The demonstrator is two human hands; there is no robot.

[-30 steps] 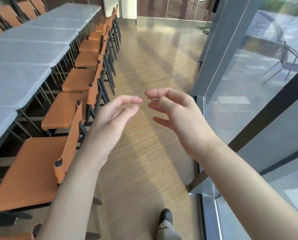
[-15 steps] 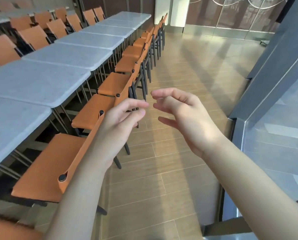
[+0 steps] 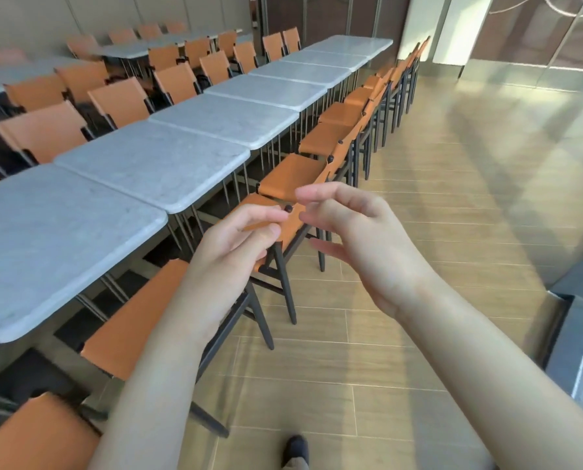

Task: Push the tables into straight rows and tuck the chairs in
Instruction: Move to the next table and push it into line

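Note:
A long row of grey marble-top tables (image 3: 147, 164) runs from the lower left to the far middle. Orange chairs with black legs line its right side; the nearest chair (image 3: 137, 320) sits partly under the table below my arms, and another chair (image 3: 290, 179) stands just beyond my fingertips. My left hand (image 3: 230, 252) and my right hand (image 3: 358, 239) float in the air in front of me, fingers loosely bent, holding nothing. Both hands hover above the chair backs without touching them.
More orange chairs (image 3: 120, 100) and a second table row (image 3: 5, 76) fill the left background. Wood-look floor (image 3: 436, 215) stretches to the right. A grey metal frame base (image 3: 581, 344) stands at the right edge. My shoe (image 3: 295, 449) shows at the bottom.
My view has swung left, bringing the whole table row and the far chairs into sight and losing the glass wall. Both hands keep the same raised, loosely bent pose.

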